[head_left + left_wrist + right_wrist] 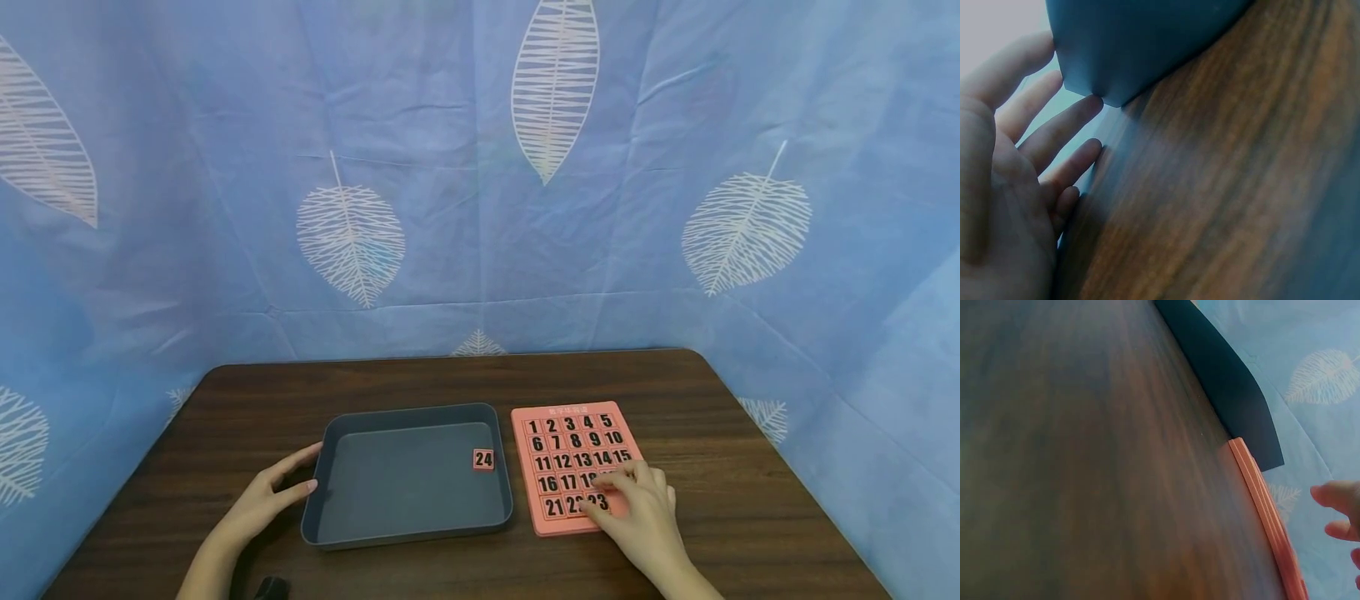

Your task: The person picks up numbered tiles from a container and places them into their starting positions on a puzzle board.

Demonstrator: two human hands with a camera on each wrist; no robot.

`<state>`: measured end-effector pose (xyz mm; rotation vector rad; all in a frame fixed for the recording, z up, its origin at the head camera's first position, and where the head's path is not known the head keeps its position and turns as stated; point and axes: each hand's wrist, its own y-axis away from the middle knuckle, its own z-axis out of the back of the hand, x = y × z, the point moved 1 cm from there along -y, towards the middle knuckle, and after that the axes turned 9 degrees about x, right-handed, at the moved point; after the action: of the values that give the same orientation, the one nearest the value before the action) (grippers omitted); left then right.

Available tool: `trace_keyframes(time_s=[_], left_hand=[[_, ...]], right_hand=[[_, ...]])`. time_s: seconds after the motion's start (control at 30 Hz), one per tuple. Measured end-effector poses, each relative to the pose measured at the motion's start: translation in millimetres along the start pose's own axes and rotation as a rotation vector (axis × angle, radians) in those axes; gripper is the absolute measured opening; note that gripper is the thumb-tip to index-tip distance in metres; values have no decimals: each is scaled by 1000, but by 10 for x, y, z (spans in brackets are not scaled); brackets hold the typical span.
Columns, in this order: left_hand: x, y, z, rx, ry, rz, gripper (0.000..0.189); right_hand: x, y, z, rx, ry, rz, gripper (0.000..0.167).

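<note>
A dark grey-blue tray (397, 500) lies on the table in the head view, with a pink number tile 24 (483, 459) inside near its right wall. My left hand (258, 500) rests at the tray's left side, thumb and fingers spread; the left wrist view has its fingertips right at the tray wall (1135, 44). To the tray's right is a pink number board (558, 526) with rows of numbered tiles. Over its lower right corner is my right hand (641, 517), thumb and fingers parted, covering some tiles. In the right wrist view, nothing shows between those fingers (1338, 495).
The dark wood table (450, 575) has rounded far corners. Behind it hangs a blue cloth (450, 233) with white leaf prints. A small black object (272, 588) is by the left wrist at the near edge. Tray and board stand side by side with a narrow gap.
</note>
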<state>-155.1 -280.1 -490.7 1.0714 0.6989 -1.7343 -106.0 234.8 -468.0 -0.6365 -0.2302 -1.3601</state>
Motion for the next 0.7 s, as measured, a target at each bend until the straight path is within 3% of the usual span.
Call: trace_keyframes(time_s=[0.3,0.7], left_hand=[[23,12,-7,3,-8,3,56],[11,6,-14,-3,-21,-5,56]], right_hand=[[222,-172,-135,-6,-57,179,40],[524,-488,-285,118,-76,255,41]])
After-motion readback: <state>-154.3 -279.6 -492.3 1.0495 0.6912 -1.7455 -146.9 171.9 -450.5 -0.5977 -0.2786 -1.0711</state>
